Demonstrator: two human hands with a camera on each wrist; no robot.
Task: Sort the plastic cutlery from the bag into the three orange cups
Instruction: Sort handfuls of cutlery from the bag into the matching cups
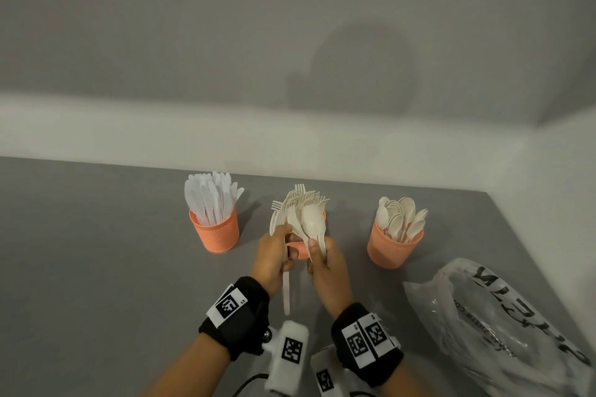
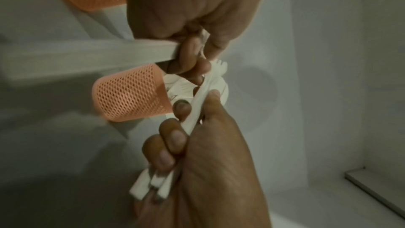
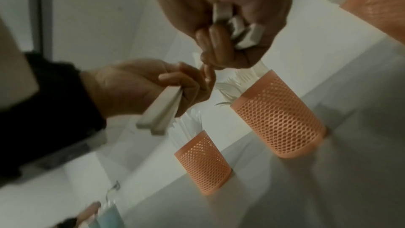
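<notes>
Three orange mesh cups stand in a row: the knife cup on the left, the fork cup in the middle, the spoon cup on the right. Both hands hover in front of the fork cup. My left hand grips two beige cutlery pieces, handles pointing down. My right hand grips a small bundle of cutlery with a spoon in front. What the left hand's pieces are stays hidden.
A crumpled clear plastic bag with black print lies at the right, by the grey table's right edge. A white wall runs close behind the cups. Table space spreads to the left of the knife cup.
</notes>
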